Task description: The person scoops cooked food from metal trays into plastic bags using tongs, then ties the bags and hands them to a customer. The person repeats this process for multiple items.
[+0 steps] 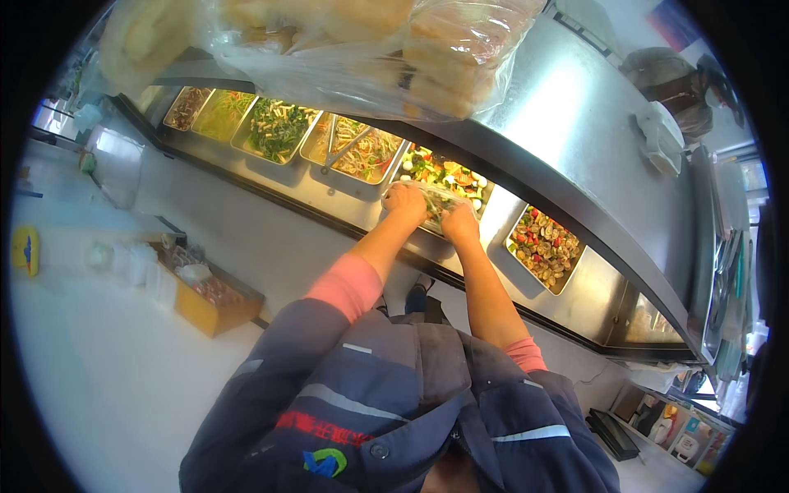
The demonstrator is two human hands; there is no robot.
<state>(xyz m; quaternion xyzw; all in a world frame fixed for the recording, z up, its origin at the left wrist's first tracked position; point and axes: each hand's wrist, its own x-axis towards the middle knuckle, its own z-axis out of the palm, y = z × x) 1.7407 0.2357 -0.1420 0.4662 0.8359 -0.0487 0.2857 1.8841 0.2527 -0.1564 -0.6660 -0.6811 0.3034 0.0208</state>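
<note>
Both my arms reach into a lit metal display counter (362, 205). My left hand (406, 204) is closed on the left side of a see-through plastic sheet or bag (436, 200); which of the two, I cannot tell. My right hand (460, 223) grips its right side. The plastic lies between my hands at the near edge of a metal tray of mixed vegetables (444, 174). Left of this tray is a tray of shredded food (362, 152) with metal tongs (329, 148) resting in it. To the right stands a tray of shellfish (544, 251) with red pieces.
Several more trays, one with leafy greens (275, 127), line the counter's left. A curved metal hood (567, 90) overhangs the trays, with a big plastic bag of bread-like pieces (370, 49) on top. A cardboard box (218, 296) is at left, a low shelf (674, 427) at lower right.
</note>
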